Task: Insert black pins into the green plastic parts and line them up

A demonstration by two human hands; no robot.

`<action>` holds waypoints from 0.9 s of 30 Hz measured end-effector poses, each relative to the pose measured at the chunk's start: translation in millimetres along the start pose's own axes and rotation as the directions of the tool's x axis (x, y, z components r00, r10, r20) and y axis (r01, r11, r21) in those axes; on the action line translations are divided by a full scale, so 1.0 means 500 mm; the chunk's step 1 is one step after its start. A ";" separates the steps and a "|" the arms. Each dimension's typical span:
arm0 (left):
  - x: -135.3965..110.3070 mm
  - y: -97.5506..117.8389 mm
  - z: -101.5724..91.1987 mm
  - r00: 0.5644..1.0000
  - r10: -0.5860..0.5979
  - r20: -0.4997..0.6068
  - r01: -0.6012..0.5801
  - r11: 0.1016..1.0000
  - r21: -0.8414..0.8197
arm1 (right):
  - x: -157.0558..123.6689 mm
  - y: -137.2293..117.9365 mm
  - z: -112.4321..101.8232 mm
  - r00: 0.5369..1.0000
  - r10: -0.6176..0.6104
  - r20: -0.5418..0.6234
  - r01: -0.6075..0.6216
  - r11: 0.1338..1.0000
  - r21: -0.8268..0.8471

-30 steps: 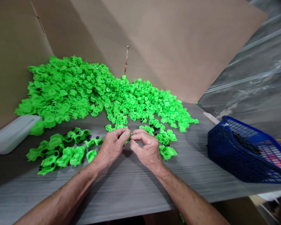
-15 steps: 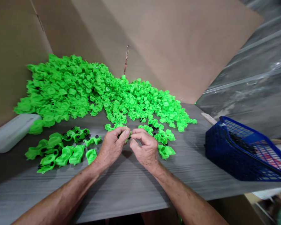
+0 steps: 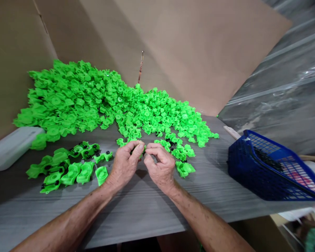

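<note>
A cardboard wall (image 3: 199, 52) rises behind a grey wood-grain table (image 3: 136, 213), where a large heap of bright green plastic parts (image 3: 78, 101) spills nearward. A blue mesh basket (image 3: 262, 175) at right is cut off by the frame. The left hand (image 3: 124, 166) and right hand (image 3: 160, 168) pinch together at centre on a small green part (image 3: 142, 151), mostly hidden by the fingers.

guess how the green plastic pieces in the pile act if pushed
The green plastic pieces look light and fairly stiff, going by their moulded shapes. Heaped loosely against the cardboard, they would probably slide and spill rather than move as one. Their lobed outlines may snag on each other.
</note>
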State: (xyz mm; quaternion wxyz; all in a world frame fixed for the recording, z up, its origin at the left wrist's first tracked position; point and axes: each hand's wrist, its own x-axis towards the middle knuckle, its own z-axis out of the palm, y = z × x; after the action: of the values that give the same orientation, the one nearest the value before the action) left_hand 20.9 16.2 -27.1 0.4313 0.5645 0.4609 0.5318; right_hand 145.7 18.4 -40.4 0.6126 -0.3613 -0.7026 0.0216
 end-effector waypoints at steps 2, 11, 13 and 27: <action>-0.003 0.000 0.003 0.999 0.018 -0.033 -0.017 1.000 0.020 | 0.001 0.000 0.000 1.000 -0.013 -0.005 0.013 1.000 -0.008; 0.012 0.004 -0.009 0.998 -0.053 0.035 0.051 0.998 0.048 | 0.011 0.001 -0.001 0.998 -0.002 0.061 -0.001 0.999 0.046; 0.021 0.010 -0.022 0.990 -0.051 0.129 0.028 0.984 0.178 | 0.025 0.014 -0.020 0.997 0.024 0.076 -0.025 1.000 0.018; 0.009 0.041 -0.055 0.871 -0.237 0.431 -0.317 0.400 0.860 | 0.105 0.131 -0.177 0.619 0.497 0.608 0.136 0.695 -0.706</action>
State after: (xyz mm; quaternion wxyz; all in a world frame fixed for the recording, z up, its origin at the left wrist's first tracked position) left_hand -5.2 16.4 -4.5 0.1384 0.8323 0.5353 0.0396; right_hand 255.4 58.1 -4.8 0.0668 -0.5935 -0.8016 -0.0253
